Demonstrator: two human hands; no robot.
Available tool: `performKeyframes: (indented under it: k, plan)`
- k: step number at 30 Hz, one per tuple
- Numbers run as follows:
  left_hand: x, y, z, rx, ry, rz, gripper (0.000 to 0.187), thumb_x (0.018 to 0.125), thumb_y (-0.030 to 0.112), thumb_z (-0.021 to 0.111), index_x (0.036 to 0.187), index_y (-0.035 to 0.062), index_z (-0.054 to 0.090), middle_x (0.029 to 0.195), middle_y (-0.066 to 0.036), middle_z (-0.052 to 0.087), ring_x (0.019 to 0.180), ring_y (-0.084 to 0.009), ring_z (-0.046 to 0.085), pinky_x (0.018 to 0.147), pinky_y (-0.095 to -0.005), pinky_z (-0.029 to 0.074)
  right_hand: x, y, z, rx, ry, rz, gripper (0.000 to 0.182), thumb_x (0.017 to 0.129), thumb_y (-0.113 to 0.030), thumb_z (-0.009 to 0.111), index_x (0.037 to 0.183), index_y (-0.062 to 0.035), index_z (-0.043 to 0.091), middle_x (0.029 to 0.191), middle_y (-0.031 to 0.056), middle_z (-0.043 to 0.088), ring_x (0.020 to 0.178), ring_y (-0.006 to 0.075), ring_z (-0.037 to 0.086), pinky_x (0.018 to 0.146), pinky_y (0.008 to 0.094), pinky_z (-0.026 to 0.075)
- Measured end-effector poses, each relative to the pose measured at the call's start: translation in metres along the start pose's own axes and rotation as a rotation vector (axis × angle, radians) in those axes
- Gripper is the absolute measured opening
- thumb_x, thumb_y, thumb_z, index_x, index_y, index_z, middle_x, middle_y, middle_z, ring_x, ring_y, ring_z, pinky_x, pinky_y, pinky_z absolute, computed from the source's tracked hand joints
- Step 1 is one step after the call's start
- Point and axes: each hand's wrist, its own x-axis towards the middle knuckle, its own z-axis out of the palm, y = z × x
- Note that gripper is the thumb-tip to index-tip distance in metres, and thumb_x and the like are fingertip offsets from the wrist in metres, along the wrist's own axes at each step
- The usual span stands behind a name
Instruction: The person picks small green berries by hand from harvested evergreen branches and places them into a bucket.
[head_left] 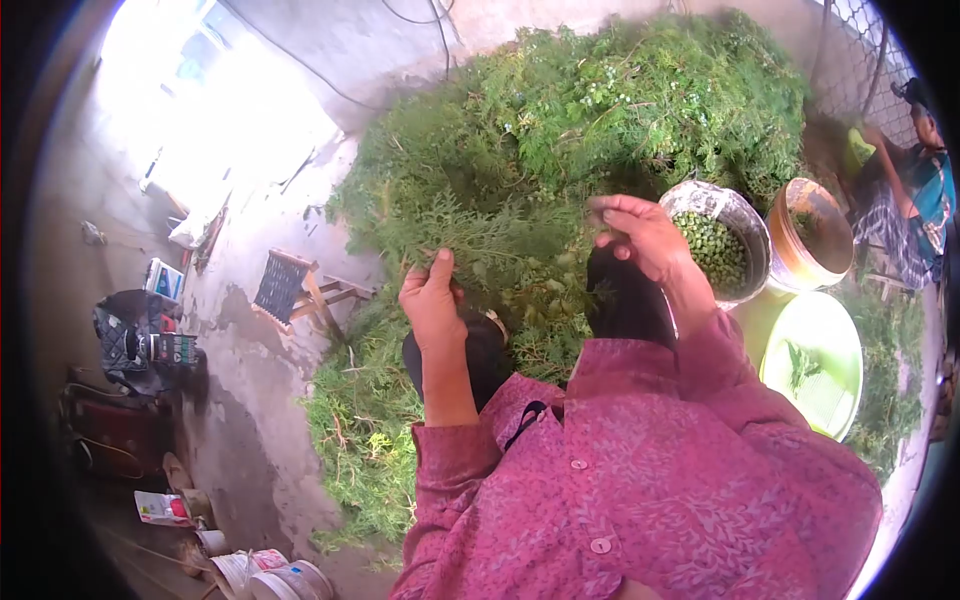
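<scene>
My left hand (432,295) is closed, thumb against fingers, on the stem end of a feathery green sprig (470,238) that spreads out to the right. To its right, my right hand (645,235) is raised with its fingers bent and thumb and forefinger close together. Its fingertips are blurred, so whatever they pinch cannot be made out. Just beyond that wrist stands a worn bucket (757,235) holding many small green cones (710,252). Both hands are above my knees, in front of a large heap of cut evergreen branches (620,110).
Right of the bucket are a second bucket (838,240) and a pale green basin (850,350) with a sprig inside. Another person (915,190) sits at far right. A low stool (285,285), a black bag (125,330) and white tubs (290,582) are on the left.
</scene>
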Motion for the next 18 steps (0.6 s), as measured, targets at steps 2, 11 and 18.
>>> performKeyframes:
  k: [2, 11, 18]
  plan:
    - [0.001, 0.001, 0.0, -0.003, 0.02, -0.001, 0.018, 0.074, 0.015, 0.071, 0.072, 0.0087, 0.054, 0.056, 0.001, 0.05, 0.037, -0.0098, 0.042, 0.034, -0.0231, 0.033, 0.0, 0.007, -0.008, -0.016, -0.043, 0.016, 0.021, 0.086, -0.013, 0.054, 0.105, -0.0036, 0.058, 0.091, 0.0066, 0.062, 0.065, 0.008, 0.056, 0.044, 0.0164, 0.037]
    - [-0.002, 0.006, 0.003, -0.024, 0.086, -0.074, 0.019, 0.075, 0.014, 0.07, 0.08, 0.0085, 0.052, 0.058, 0.0, 0.05, 0.039, -0.0107, 0.042, 0.035, -0.0229, 0.031, 0.005, 0.009, 0.001, 0.431, -0.366, 0.178, 0.05, 0.091, -0.041, 0.042, 0.125, -0.0039, 0.042, 0.115, 0.013, 0.054, 0.091, 0.0183, 0.057, 0.068, 0.0274, 0.049]
    - [0.004, 0.004, -0.009, -0.228, 0.024, -0.287, 0.018, 0.076, 0.015, 0.067, 0.085, 0.0111, 0.052, 0.069, -0.001, 0.053, 0.048, -0.0148, 0.045, 0.042, -0.0287, 0.033, 0.009, 0.022, 0.007, 0.348, -0.266, 0.212, 0.042, 0.09, -0.018, 0.044, 0.127, -0.0019, 0.037, 0.122, 0.0175, 0.048, 0.097, 0.0235, 0.057, 0.073, 0.0319, 0.051]
